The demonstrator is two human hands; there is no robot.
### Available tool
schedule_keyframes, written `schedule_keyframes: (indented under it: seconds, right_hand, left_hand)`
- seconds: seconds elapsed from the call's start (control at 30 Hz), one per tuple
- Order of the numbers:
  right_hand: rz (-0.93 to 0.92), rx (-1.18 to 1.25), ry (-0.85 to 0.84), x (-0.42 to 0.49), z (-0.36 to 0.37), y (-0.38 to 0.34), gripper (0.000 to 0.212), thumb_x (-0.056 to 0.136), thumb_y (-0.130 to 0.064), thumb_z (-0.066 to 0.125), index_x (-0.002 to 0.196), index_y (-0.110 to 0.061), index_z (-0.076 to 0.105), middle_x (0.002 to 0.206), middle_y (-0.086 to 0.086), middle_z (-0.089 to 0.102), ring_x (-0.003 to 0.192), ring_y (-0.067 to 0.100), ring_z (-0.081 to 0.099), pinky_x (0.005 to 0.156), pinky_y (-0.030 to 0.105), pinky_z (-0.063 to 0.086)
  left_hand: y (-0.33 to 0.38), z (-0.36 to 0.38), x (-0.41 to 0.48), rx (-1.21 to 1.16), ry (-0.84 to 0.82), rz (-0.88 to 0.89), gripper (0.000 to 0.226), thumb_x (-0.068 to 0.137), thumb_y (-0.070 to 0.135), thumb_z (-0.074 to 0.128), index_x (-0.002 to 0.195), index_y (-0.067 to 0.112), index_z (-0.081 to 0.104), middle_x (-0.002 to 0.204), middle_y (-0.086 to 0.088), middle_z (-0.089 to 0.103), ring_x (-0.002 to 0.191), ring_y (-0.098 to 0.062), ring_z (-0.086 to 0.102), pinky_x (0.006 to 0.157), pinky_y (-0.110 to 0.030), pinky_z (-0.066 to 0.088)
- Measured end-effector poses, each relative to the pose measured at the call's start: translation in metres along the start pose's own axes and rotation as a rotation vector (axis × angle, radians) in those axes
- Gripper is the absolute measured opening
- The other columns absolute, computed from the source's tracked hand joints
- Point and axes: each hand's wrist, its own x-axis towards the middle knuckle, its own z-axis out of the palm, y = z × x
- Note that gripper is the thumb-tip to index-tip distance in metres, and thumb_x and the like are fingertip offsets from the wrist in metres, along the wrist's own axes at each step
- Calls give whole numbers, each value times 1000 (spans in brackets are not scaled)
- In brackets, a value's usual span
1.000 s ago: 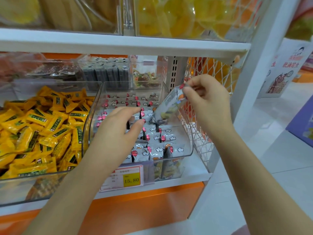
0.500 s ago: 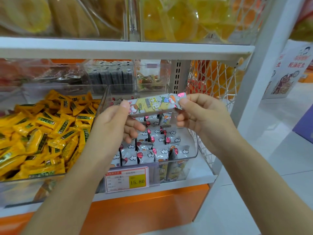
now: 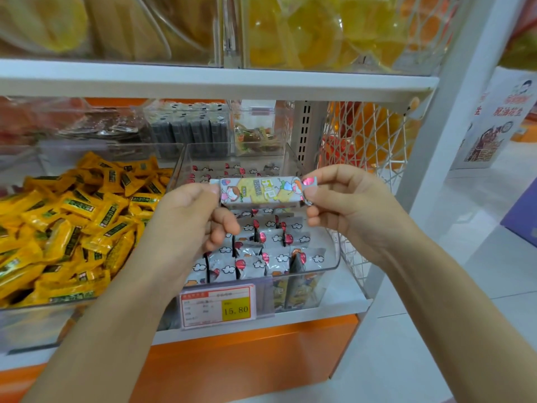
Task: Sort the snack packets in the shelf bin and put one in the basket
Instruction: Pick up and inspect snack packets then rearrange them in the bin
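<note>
Both forearms reach in from below, meeting above the clear shelf bin (image 3: 334, 257) of silver packets. The left hand (image 3: 186, 222) pinches one end of a snack packet (image 3: 258, 191) between thumb and forefinger, its other fingers curled beneath; the right hand (image 3: 348, 205) pinches the opposite end. The packet lies level, printed face up.

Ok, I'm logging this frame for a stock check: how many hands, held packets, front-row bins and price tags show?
Hands: 2, left hand and right hand, each pinching one end of the packet
Held snack packet: 1
Front-row clear bins: 2, yellow-packet bin and grey-packet bin
Price tag: 1
Total: 6
</note>
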Motion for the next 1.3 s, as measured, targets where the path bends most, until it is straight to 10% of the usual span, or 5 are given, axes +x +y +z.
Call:
schedule_keyframes:
  seconds: [0.6,0.87,1.13,1.3]
  right_hand:
    - [-145,-328,8,-41,1,8,33,76,19,61,71,-13,56,63,2,57,63,16,62,62,23,55]
    - [-164,-380,54,-38,7,12,29,76,12,66,71,-14,55,83,37,57,78,46,63,65,27,57]
    - [-185,-416,111,-36,10,13,26,75,5,70,71,-16,56,90,30,60,85,44,62,77,51,53]
    - [-136,-254,31,-37,11,13,9,83,-3,65,83,-7,57,91,23,64,80,26,69,70,29,57]
  left_hand:
    - [5,-11,-14,24,-209,-112,25,89,6,33,108,-1,48,56,-16,61,39,-15,44,32,-18,31]
    - [6,-13,-17,-101,-198,-86,36,90,7,38,120,-12,45,78,-16,48,44,-13,47,35,-20,35]
    - [3,-14,-13,-34,-174,-82,11,89,16,55,90,6,59,76,-9,53,54,-11,53,40,-20,42]
    - [3,-14,-12,-18,-191,-39,18,89,3,53,101,9,64,86,-13,66,61,-12,62,53,-20,52]
